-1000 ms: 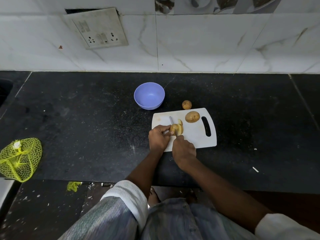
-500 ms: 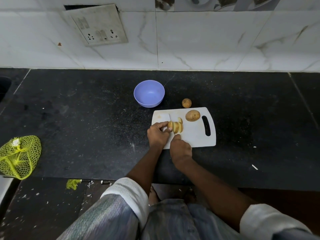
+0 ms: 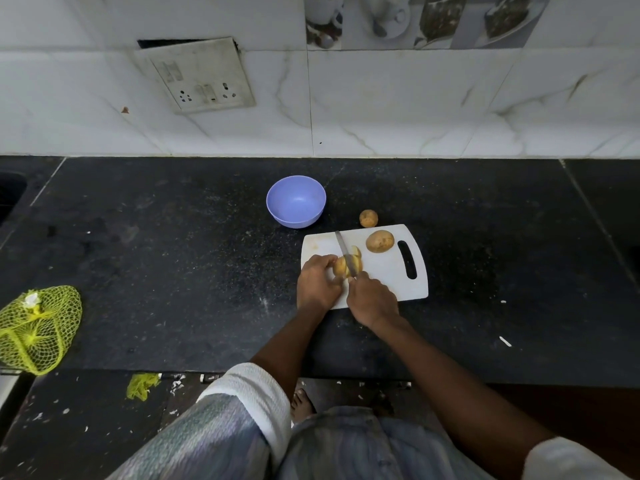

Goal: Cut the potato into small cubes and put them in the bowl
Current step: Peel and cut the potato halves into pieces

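A white cutting board [image 3: 388, 278] lies on the black counter. On its left part sits a partly sliced potato [image 3: 341, 266], with cut slices leaning to its right. My left hand [image 3: 317, 284] grips the uncut end of that potato. My right hand [image 3: 372, 301] holds a knife [image 3: 344, 251] by the handle, the blade lying across the potato and pointing away from me. A whole potato [image 3: 380, 241] rests on the board's far right part. A smaller potato [image 3: 368, 218] sits on the counter just behind the board. The purple bowl [image 3: 296, 201], with nothing in it, stands behind and left of the board.
A yellow mesh bag [image 3: 36, 329] lies at the counter's left front edge. A sink corner [image 3: 8, 195] shows at far left. The tiled wall with a socket panel [image 3: 201, 76] rises behind the counter. A bare foot [image 3: 301, 403] shows on the floor below.
The knife has shifted left along the potato, and more slices now lean to the blade's right. My left hand has drawn back slightly on the potato's remaining end.
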